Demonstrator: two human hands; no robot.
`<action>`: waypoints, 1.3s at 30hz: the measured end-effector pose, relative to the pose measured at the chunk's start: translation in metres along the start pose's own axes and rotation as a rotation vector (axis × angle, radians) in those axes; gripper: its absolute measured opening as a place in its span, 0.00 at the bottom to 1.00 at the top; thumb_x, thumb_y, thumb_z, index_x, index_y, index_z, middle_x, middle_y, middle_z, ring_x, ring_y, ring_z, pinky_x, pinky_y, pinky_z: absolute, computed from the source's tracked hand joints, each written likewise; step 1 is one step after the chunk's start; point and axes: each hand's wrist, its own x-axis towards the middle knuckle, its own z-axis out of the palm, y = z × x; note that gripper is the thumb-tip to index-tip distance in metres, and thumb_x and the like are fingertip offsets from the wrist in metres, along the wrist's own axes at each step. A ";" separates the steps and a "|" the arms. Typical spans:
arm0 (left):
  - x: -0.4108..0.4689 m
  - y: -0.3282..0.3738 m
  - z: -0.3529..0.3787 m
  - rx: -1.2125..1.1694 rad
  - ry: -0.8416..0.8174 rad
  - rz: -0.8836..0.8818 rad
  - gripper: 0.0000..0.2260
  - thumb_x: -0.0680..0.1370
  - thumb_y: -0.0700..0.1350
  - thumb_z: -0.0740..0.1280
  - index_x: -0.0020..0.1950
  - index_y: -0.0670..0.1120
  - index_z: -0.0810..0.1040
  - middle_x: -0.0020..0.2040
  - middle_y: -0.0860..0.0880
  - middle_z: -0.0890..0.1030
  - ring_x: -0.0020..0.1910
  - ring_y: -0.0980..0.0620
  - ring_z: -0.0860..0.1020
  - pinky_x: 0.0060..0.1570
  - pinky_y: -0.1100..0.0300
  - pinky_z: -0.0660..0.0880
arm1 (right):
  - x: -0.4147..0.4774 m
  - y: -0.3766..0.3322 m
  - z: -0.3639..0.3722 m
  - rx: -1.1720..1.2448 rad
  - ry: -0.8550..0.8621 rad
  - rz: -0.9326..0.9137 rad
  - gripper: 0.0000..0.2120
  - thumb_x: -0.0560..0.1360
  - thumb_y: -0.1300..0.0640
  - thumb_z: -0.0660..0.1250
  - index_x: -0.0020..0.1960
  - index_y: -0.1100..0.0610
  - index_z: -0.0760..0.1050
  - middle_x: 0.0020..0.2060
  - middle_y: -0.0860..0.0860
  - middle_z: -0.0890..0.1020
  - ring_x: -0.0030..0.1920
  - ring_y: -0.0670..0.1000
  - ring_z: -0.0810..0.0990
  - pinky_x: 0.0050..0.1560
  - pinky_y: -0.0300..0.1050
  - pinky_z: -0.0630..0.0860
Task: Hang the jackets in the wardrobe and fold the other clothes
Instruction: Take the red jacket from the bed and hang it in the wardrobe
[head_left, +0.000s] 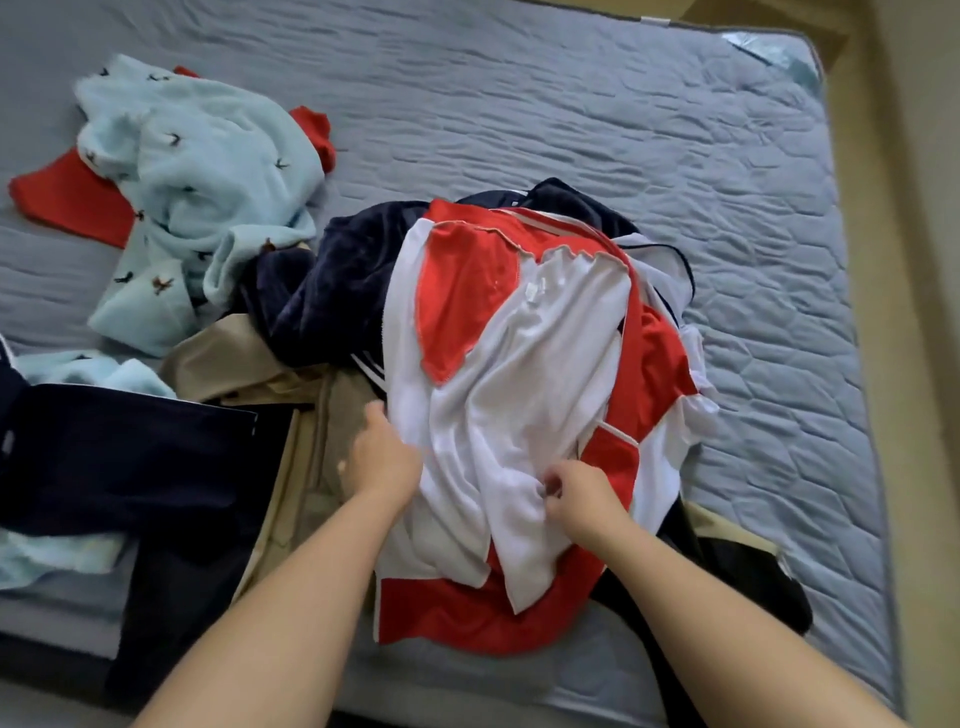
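A red and white jacket (519, 374), turned inside out, lies crumpled on top of a pile in the middle of the bed. My left hand (382, 457) grips its white lining at the left edge. My right hand (576, 491) pinches a fold of the white lining near the lower middle. Under the jacket lie a dark navy garment (322, 296) and a beige garment (306, 410). A black garment (748, 577) sticks out at the lower right.
A light blue fleece garment with small animal prints (192, 192) lies at the upper left over a red garment (67, 197). A folded navy piece (130, 462) sits at the left. The grey quilted mattress (675, 156) stretches to the right; beige floor (919, 260) beyond.
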 end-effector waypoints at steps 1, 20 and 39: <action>0.000 -0.001 0.002 0.068 0.034 0.097 0.17 0.75 0.41 0.61 0.63 0.48 0.64 0.55 0.44 0.77 0.49 0.42 0.75 0.50 0.50 0.73 | 0.000 0.004 0.005 -0.057 -0.020 -0.030 0.09 0.72 0.63 0.62 0.46 0.59 0.80 0.46 0.56 0.82 0.49 0.57 0.79 0.47 0.44 0.74; -0.022 0.029 0.001 0.242 -0.244 -0.090 0.26 0.76 0.50 0.66 0.69 0.40 0.63 0.65 0.40 0.72 0.61 0.41 0.74 0.57 0.52 0.74 | 0.006 0.031 -0.029 -0.013 -0.051 -0.084 0.23 0.72 0.57 0.64 0.66 0.55 0.68 0.60 0.54 0.73 0.59 0.56 0.74 0.56 0.48 0.73; -0.095 0.007 0.039 0.473 -0.072 0.959 0.21 0.73 0.56 0.65 0.62 0.48 0.71 0.56 0.49 0.76 0.57 0.46 0.74 0.54 0.52 0.68 | -0.034 0.063 -0.035 0.447 -0.154 0.053 0.13 0.78 0.60 0.64 0.35 0.56 0.72 0.34 0.54 0.77 0.38 0.52 0.77 0.42 0.44 0.72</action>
